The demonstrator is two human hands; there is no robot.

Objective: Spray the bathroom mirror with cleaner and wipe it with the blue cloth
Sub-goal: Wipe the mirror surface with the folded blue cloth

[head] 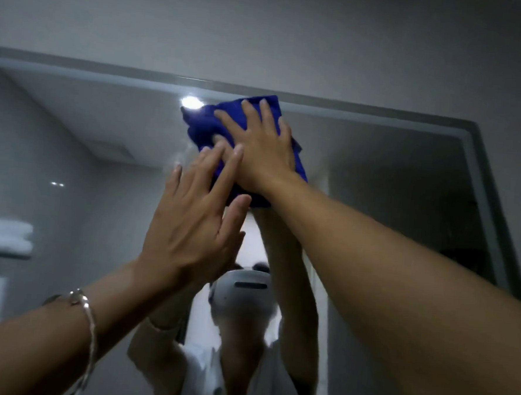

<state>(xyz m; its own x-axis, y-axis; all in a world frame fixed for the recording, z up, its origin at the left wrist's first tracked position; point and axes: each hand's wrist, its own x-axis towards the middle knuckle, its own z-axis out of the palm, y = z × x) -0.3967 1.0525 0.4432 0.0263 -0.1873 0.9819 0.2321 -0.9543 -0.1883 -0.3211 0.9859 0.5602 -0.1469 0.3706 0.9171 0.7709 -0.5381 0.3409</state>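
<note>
The blue cloth (207, 124) is bunched flat against the bathroom mirror (391, 181), close under its top edge. My right hand (260, 148) lies on the cloth with spread, straight fingers, pressing it to the glass. My left hand (190, 220) is raised just below and to the left, fingers straight, its fingertips touching the cloth's lower edge beside my right hand. No spray bottle is in view.
The mirror's frosted border (482, 192) runs along the top and right side, with grey wall (293, 31) above. The glass reflects a ceiling light (192, 102), folded white towels (3, 236) at the left, and my own raised arms.
</note>
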